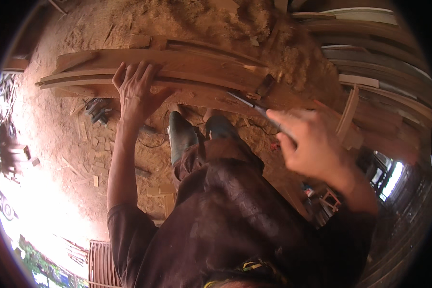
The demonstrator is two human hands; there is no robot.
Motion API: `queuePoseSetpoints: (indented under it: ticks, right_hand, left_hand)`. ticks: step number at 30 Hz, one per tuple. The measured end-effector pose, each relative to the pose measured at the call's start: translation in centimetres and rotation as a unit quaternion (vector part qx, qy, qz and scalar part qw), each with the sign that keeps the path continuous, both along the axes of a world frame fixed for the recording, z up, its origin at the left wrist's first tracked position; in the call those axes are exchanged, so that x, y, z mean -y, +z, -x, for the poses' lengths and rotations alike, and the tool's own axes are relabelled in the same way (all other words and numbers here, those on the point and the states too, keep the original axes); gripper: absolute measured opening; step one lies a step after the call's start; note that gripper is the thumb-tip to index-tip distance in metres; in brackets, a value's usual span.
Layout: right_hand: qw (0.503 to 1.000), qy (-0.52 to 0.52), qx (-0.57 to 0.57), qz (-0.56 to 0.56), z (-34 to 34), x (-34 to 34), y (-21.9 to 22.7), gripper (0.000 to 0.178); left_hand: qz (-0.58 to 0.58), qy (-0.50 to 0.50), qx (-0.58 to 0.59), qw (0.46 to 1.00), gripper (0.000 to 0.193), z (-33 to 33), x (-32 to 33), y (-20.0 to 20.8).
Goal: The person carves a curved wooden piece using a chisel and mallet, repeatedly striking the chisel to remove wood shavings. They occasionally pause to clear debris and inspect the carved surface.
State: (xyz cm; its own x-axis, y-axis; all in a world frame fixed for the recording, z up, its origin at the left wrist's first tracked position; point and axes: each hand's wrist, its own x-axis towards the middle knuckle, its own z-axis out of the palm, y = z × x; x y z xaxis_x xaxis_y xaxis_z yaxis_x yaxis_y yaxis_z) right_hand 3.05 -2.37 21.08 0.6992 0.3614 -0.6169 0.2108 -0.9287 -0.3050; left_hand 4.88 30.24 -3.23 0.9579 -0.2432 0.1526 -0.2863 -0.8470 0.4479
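Observation:
A long curved wooden strip (89, 79) lies across a wide wooden board (197, 65) in front of me. My left hand (135, 89) is closed over the strip left of centre, fingers across it and thumb on the near side. My right hand (312, 141), slightly blurred, is wrapped round a dark, narrow tool with a tapered end (248, 101). Its handle is mostly hidden in my fist, and its exact kind cannot be made out. The tool's tip points up and left, by the strip's near edge. A small dark block (265, 85) sits on the board just beyond the tool.
Stacked curved timbers (369, 57) fill the far right. Sawdust (201, 24) and wood offcuts (98, 158) cover the ground. A dark tool-like object (98, 110) lies near my left forearm. My feet are just this side of the board. A slatted wooden piece (103, 264) stands lower left.

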Motion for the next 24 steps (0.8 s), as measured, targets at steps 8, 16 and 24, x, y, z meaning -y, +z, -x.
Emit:
queuePoseSetpoints:
  ticks: [8, 16, 24]
  right_hand:
    - [0.979, -0.163, 0.106, -0.062, 7.2, -0.8, -1.2, 0.047]
    - [0.982, -0.099, 0.161, 0.024, 6.4, -2.3, -0.6, 0.042]
    - [0.99, -0.026, 0.07, 0.118, -1.4, -5.7, -0.4, 0.036]
  left_hand:
    - [0.034, -0.005, 0.012, 0.999, 0.069, -0.4, 0.0, -0.3]
    - [0.059, -0.003, 0.029, 0.998, 0.069, -0.4, 0.2, -1.0]
    - [0.062, -0.001, 0.023, 0.998, 0.07, 0.0, 0.0, -1.7]
